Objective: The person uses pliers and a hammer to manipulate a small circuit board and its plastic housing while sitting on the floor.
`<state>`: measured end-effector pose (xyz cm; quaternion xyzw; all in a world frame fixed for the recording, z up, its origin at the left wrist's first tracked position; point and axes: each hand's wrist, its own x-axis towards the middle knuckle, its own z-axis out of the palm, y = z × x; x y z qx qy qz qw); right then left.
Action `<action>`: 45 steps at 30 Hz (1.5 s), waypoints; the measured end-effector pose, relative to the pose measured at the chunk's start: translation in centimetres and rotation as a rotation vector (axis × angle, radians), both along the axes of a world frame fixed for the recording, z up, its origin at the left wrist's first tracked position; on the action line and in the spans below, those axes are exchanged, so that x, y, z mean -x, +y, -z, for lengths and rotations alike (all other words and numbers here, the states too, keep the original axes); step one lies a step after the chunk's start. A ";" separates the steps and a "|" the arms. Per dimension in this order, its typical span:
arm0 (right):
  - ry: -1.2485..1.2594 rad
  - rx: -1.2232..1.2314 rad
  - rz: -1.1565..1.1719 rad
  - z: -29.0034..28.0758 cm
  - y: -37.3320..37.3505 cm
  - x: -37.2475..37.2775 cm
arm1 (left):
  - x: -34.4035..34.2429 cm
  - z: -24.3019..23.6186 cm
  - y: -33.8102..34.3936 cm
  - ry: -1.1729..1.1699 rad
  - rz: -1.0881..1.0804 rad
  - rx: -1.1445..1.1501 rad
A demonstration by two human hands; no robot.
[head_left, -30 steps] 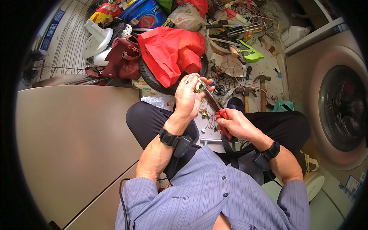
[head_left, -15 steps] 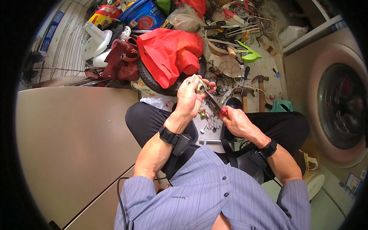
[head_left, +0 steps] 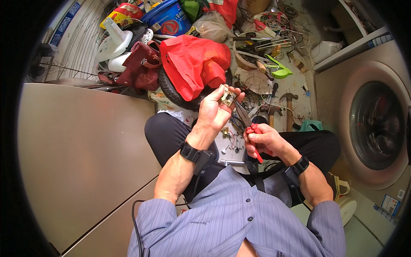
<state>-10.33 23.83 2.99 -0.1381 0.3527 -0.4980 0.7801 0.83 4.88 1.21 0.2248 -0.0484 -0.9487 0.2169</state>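
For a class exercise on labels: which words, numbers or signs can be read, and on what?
Wording is described, not copied.
Blue bucket: white lettering.
Dark red bag: pale lettering.
Striped shirt: dark script on the chest.
Washing machine: blue-and-white label, too small to read.
Blue strip, upper left: marks too blurred to read.
Red-handled pliers: no readable text.

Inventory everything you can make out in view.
Circuit board: one, yellowish, centre
Pliers: one, red handles, centre
Second board: one, yellowish, central floor
Hammers: two, brown handles, floor right of centre
Cloth: one, red, over black tyre
Bucket: one, blue, upper left
Handbag: one, maroon, left of tyre
Wires: uncountable, mixed colours, upper right
Machine: one, grey, round door, right
Panel: one, grey, left
Rest: too jumbled to count
Trouser legs: two, black, centre
Left hand: one, bare, holding circuit board
Right hand: one, bare, gripping pliers
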 end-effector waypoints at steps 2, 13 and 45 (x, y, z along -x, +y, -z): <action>-0.013 -0.002 -0.015 -0.3 -0.1 0.1 | -0.2 -0.2 -0.1 -0.054 -0.015 0.037; 0.320 -0.006 -0.025 0.3 -1.2 -0.6 | -0.7 -1.2 0.0 -0.062 -0.083 0.307; 1.971 0.594 0.102 3.6 -1.2 0.9 | -1.9 0.1 -1.4 -0.173 0.185 0.231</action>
